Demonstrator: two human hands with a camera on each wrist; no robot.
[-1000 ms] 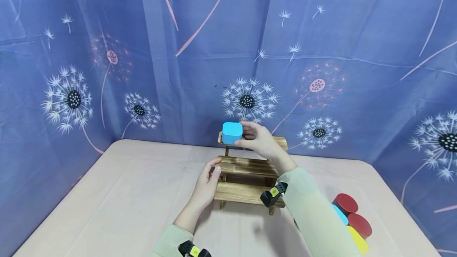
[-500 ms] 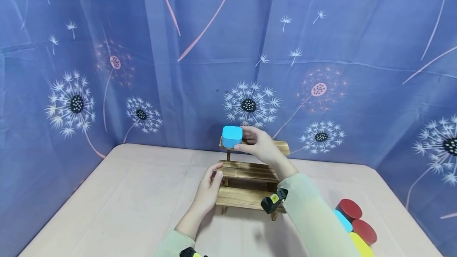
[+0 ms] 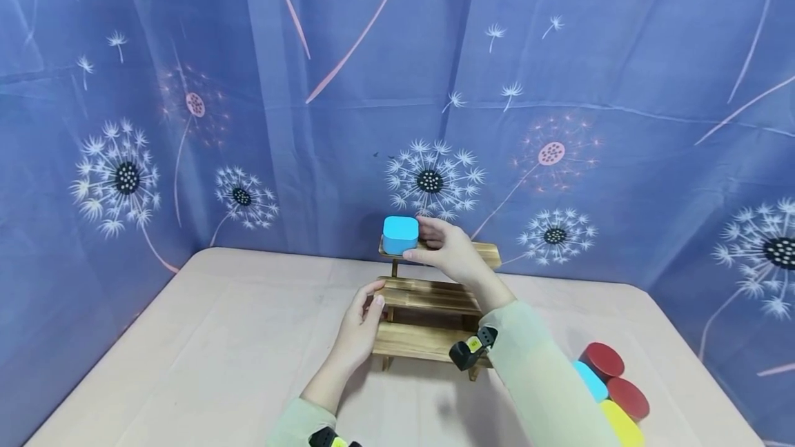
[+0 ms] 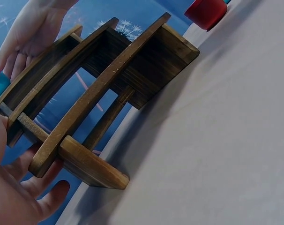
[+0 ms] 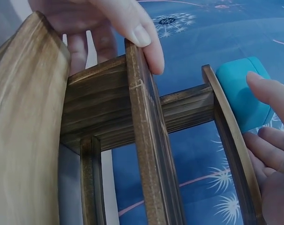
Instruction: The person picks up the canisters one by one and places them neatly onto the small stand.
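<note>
Moved: blue box (image 3: pixel 400 234) is sliding slightly left on the top shelf (image 3: pixel 488 252)
Right hand (image 3: pixel 448 248): fingers pinching the box
Left hand (image 3: pixel 358 326): thumb and fingers gripping the wooden rack (image 3: pixel 428 316), steadying it
Risk: box is sitting near the shelf's left end, one nudge and it's probably tipping off

This looks like a staged recording set, not a lived-in room. A blue fabric backdrop printed with white and pink dandelions (image 3: pixel 435 88) hangs in creased folds behind and to both sides of the pale beige cloth-covered desk (image 3: pixel 217 350), closing it in like a booth. On the desk, in front of the backdrop, stand only props: a small three-tiered dark-stained wooden step rack (image 3: pixel 428 316) and, to its right, a cluster of red, blue and yellow plastic containers (image 3: pixel 611 385).
</note>
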